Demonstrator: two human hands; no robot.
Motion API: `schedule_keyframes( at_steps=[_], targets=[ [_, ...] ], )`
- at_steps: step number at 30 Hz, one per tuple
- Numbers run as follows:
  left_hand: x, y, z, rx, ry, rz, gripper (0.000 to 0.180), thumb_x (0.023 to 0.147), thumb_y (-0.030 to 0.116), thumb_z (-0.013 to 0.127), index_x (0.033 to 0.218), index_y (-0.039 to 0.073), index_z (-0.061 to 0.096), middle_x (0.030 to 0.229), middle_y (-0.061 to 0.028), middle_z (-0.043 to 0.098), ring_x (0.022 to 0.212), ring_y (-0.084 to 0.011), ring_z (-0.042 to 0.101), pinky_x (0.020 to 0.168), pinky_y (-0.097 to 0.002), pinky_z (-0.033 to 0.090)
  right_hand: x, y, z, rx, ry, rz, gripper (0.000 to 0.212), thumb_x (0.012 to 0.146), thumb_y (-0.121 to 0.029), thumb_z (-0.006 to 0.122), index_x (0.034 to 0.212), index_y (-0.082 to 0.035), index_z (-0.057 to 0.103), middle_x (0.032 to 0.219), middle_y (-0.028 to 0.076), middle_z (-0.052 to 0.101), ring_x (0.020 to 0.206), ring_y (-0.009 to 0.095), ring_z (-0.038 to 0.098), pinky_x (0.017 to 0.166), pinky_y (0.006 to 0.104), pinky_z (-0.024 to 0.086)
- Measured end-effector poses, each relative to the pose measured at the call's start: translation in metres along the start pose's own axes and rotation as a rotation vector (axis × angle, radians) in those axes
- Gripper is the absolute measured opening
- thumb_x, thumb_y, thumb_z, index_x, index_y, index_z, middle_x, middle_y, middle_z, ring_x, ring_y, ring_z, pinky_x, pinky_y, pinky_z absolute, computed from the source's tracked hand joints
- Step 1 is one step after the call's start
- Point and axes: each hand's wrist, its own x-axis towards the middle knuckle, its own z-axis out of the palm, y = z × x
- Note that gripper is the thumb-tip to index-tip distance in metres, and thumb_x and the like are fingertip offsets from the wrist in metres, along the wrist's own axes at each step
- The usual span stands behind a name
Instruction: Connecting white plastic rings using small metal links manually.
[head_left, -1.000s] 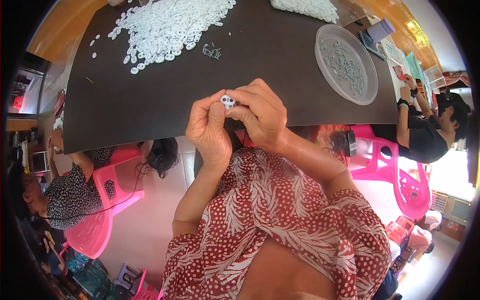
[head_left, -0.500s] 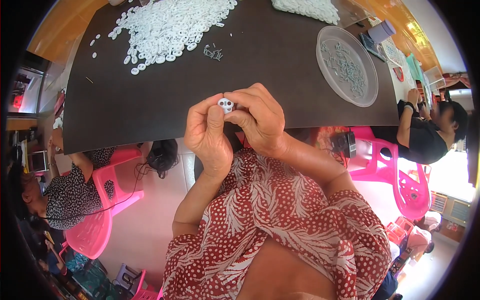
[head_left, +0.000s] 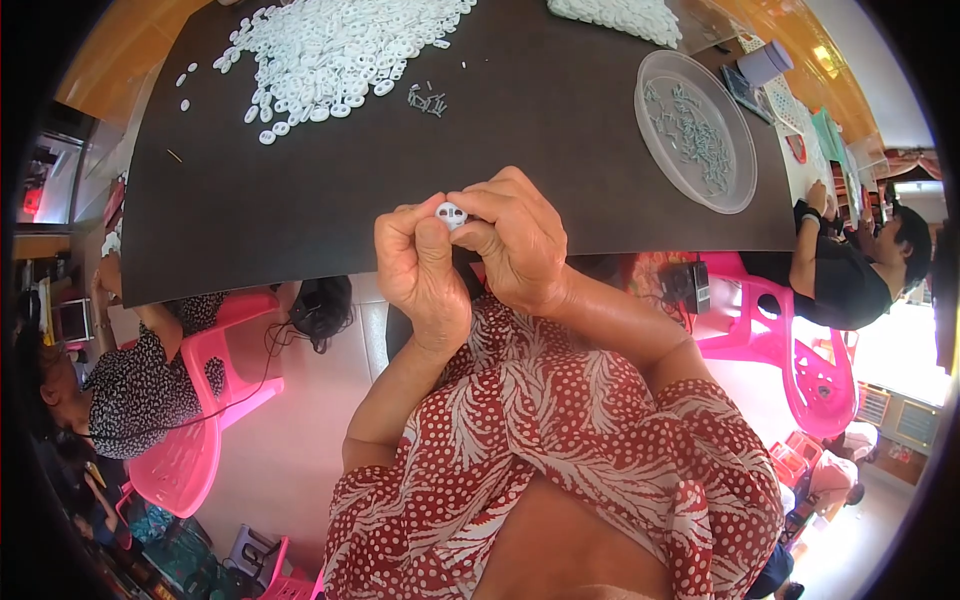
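Note:
Just over the table's near edge, my left hand and my right hand meet around a small white oval plastic piece with dark holes in its face. The left thumb and forefinger pinch it from one side, the right thumb and forefinger from the other. Whether a screw sits between the fingers is hidden. Beyond my hands lies a large heap of similar white oval pieces. A little pile of grey screws rests near the heap's right side.
On the dark brown table, a round clear tray of screws stands at right, near a phone and a lilac cup. A bag of white pieces lies at the back. People sit at both sides, with pink chairs.
The white piece has tilted slightly, so its face shows flatter. Both hands keep their pinch and have barely shifted.

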Motion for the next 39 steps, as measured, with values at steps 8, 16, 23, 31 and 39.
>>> schedule_keyframes(
  at_steps=[8,16,23,31,39],
  targets=[
    [0.001,-0.003,0.000,0.063,-0.011,0.025,0.017,0.095,0.017,0.051,0.095,0.000,0.052,0.084,-0.0016,0.052,0.075,-0.0067,0.047,0.070,-0.0215,0.041,-0.004,0.000,0.001,-0.010,-0.047,0.020,0.025,0.072,0.003,0.065,0.096,0.006,0.058,0.078,0.012,0.061,0.062,0.023,0.056,0.054,0.0300,0.045],
    [0.005,-0.004,0.003,0.059,0.041,0.015,0.016,0.095,0.015,0.049,0.097,-0.001,0.054,0.085,-0.0025,0.052,0.075,-0.0065,0.046,0.069,-0.0207,0.040,0.003,0.002,0.007,-0.027,-0.006,0.025,0.031,0.061,0.004,0.067,0.090,0.001,0.057,0.077,0.011,0.058,0.062,0.023,0.052,0.053,0.0311,0.043],
    [0.017,0.007,-0.004,0.193,-0.064,-0.145,0.024,0.096,0.012,0.047,0.113,-0.003,0.054,0.090,-0.0054,0.059,0.075,-0.0079,0.052,0.070,-0.0204,0.044,0.012,0.015,-0.004,-0.039,-0.041,0.028,0.023,0.067,0.002,0.068,0.087,0.000,0.059,0.077,0.010,0.061,0.063,0.025,0.054,0.056,0.0330,0.045],
    [0.070,0.008,-0.027,0.621,-0.261,-0.162,0.019,0.089,0.010,0.057,0.104,0.001,0.063,0.086,-0.0033,0.062,0.070,-0.0064,0.055,0.059,-0.0189,0.044,0.106,0.091,-0.075,-0.446,0.030,0.058,0.014,0.074,-0.006,0.065,0.087,-0.003,0.064,0.082,0.013,0.063,0.076,0.030,0.059,0.067,0.0362,0.048],
    [0.117,-0.015,-0.042,0.789,-0.282,-0.133,0.018,0.085,0.007,0.059,0.100,0.000,0.065,0.076,-0.0012,0.062,0.064,-0.0057,0.053,0.055,-0.0192,0.041,0.195,0.224,-0.145,-0.944,0.063,0.084,0.017,0.071,-0.010,0.062,0.085,-0.004,0.066,0.079,0.021,0.062,0.077,0.036,0.060,0.070,0.0437,0.047]
  ],
)
